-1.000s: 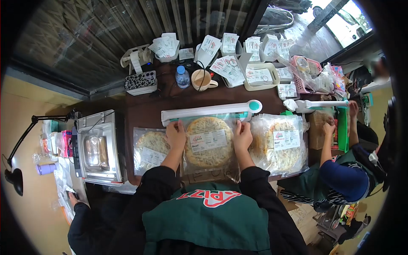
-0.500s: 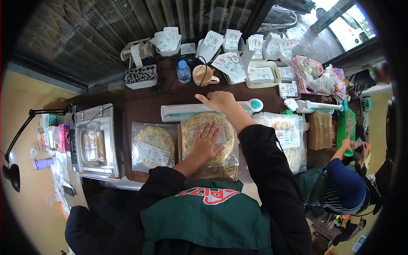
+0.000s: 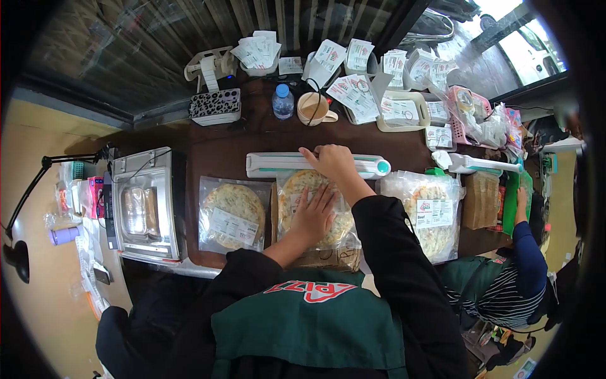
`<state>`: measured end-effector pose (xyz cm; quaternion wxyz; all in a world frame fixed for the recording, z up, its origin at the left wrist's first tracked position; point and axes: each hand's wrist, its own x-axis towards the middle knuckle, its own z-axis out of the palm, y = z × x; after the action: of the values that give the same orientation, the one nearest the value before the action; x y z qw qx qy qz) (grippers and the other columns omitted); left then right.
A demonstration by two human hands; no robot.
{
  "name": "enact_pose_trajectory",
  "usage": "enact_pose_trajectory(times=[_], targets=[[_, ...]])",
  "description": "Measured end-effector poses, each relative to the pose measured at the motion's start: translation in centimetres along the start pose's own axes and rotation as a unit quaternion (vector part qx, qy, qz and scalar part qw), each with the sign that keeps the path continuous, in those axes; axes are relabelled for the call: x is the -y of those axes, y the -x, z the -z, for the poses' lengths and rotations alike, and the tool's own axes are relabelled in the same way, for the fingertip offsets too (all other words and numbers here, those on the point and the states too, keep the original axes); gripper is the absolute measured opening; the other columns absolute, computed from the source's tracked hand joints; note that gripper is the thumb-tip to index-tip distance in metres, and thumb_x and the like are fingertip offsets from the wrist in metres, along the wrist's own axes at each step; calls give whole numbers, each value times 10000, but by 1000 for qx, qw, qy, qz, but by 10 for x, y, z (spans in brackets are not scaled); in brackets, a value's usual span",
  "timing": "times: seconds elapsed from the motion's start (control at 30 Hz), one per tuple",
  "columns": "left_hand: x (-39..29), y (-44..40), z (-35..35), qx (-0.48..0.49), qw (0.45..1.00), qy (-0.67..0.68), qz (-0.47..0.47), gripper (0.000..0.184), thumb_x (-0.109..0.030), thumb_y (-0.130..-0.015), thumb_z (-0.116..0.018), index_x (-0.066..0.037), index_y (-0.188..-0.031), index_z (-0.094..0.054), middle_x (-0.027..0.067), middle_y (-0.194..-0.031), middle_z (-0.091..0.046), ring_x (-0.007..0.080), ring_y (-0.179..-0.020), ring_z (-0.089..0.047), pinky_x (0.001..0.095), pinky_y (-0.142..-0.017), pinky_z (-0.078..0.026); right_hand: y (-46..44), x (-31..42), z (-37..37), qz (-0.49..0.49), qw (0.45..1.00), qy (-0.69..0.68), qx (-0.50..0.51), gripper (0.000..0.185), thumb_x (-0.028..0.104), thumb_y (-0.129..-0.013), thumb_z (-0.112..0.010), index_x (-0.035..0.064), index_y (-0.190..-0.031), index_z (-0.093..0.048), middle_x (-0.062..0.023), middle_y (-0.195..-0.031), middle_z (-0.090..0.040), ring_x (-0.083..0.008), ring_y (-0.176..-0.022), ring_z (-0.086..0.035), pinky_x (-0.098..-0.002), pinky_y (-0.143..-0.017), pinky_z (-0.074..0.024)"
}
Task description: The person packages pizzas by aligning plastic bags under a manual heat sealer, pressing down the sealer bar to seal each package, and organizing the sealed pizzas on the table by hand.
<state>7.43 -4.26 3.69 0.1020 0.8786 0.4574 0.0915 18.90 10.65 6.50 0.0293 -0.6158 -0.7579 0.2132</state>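
My left hand [image 3: 313,215] lies flat with spread fingers on a bagged pizza [image 3: 334,232], covering most of its label. Beyond the pizza, the white and teal bar sealer [image 3: 271,164] has its arm down over the bag's far edge. My right hand [image 3: 331,162] is closed on top of the sealer arm, near its middle. Under the bag is brown cardboard [image 3: 341,258]. Another bagged pizza [image 3: 231,216] lies to the left, label tilted. On the right are bagged pizzas [image 3: 435,234] with a label reading Beef.
A metal vacuum machine [image 3: 146,205] stands left. Along the back are a bottle [image 3: 283,102], a mug [image 3: 314,108], label trays [image 3: 404,112] and a pink basket [image 3: 470,117]. At right, a co-worker's arm [image 3: 527,243] reaches to a green crate [image 3: 512,202] beside a second sealer [image 3: 483,165].
My left hand went from the bag's edge onto the pizza, and my right hand from the bag onto the sealer arm. The view shifted slightly. The co-worker's arms moved.
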Motion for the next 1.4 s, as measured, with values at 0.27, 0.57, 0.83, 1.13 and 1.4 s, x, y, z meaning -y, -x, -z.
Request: enact_pose_trajectory(times=[0.27, 0.57, 0.83, 1.13, 1.4], targets=[[9, 88, 10, 27, 995, 81, -55, 518, -379, -881, -576, -137, -1336, -517, 90, -1420, -457, 259, -1332, -404, 595, -1124, -188, -1, -1, -3, 15, 998, -9, -53, 708, 662, -882, -432, 40, -706, -722, -142, -649, -669, -332, -657, -674, -422, -618, -537], [21, 112, 16, 5, 993, 118, -8, 521, -355, -815, -667, -223, -1306, -553, 77, -1423, -463, 291, -1300, -437, 631, -1097, -208, -2, -3, -6, 11, 999, -5, -41, 720, 677, -882, -416, 43, -758, -733, -148, -678, -677, -333, -677, -676, -422, -637, -539], [23, 114, 12, -5, 992, 124, -16, 494, -333, -809, -676, -233, -1283, -579, 69, -1420, -473, 301, -1307, -436, 611, -1103, -216, -2, -5, -9, 14, 998, -8, -68, 734, 701, -866, -425, 48, -710, -723, -139, -641, -666, -328, -645, -673, -416, -609, -539], [24, 115, 9, 0, 992, 128, -15, 478, -333, -817, -670, -234, -1278, -593, 67, -1413, -482, 305, -1317, -429, 594, -1100, -207, -3, -8, -16, 23, 994, -11, -107, 736, 705, -855, -442, 51, -647, -707, -132, -594, -646, -322, -589, -660, -407, -563, -529], [24, 115, 9, -4, 991, 132, -18, 462, -317, -822, -664, -236, -1272, -598, 68, -1406, -485, 304, -1307, -437, 600, -1102, -206, -3, -7, -14, 17, 995, -8, -100, 726, 703, -853, -449, 54, -661, -712, -129, -599, -648, -321, -596, -662, -406, -564, -530]])
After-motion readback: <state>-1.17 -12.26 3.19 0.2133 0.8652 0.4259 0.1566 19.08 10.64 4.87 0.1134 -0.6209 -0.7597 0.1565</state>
